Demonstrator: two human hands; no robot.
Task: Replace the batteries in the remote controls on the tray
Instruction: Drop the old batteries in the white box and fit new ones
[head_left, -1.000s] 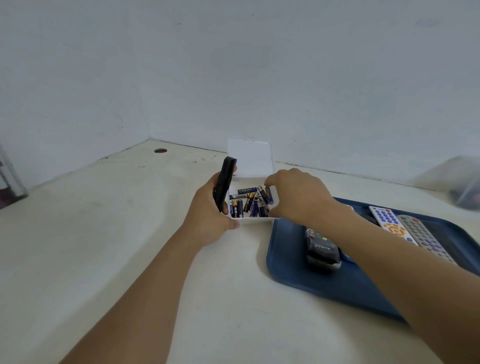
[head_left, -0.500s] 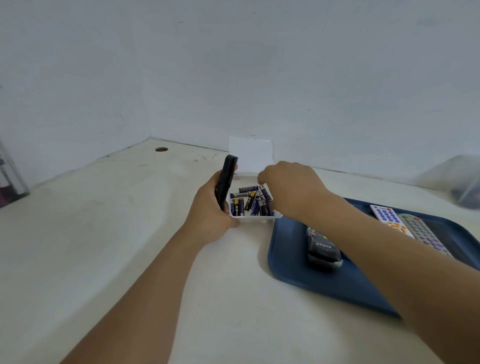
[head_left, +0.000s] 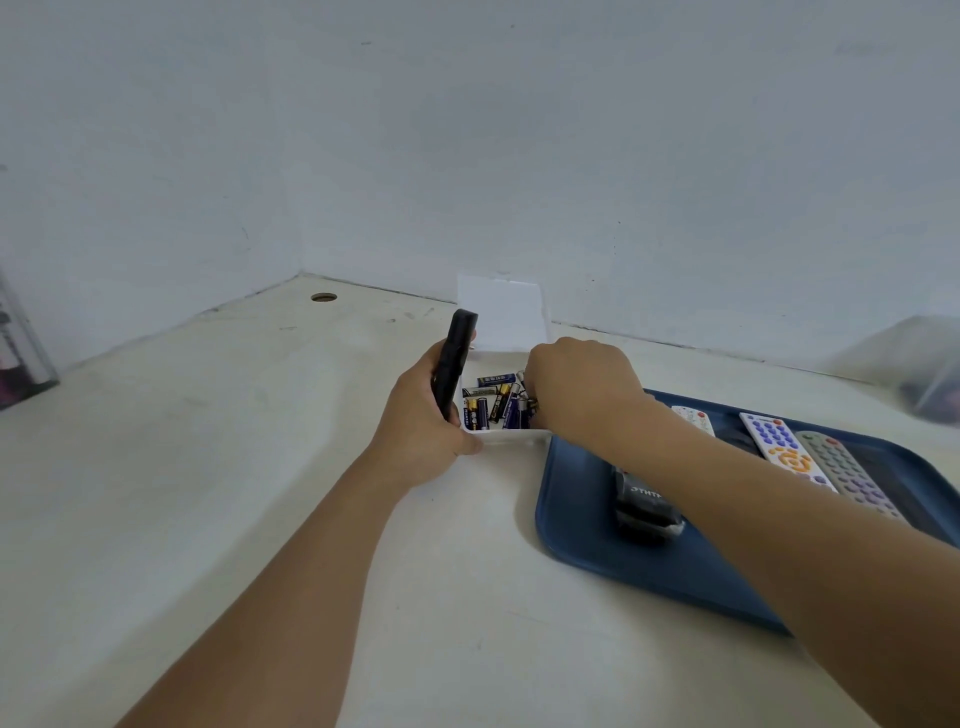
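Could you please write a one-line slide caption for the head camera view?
Left hand holds a black remote upright while the right hand reaches into the white battery box beside the blue tray.

The fingertips of the right hand (head_left: 579, 387) are hidden behind its own knuckles inside the white box (head_left: 506, 435), so a grip on any battery cannot be judged. The black remote on the tray (head_left: 644, 506) is partly covered by the right forearm. The blue tray (head_left: 576, 519) is cut off at the right edge.
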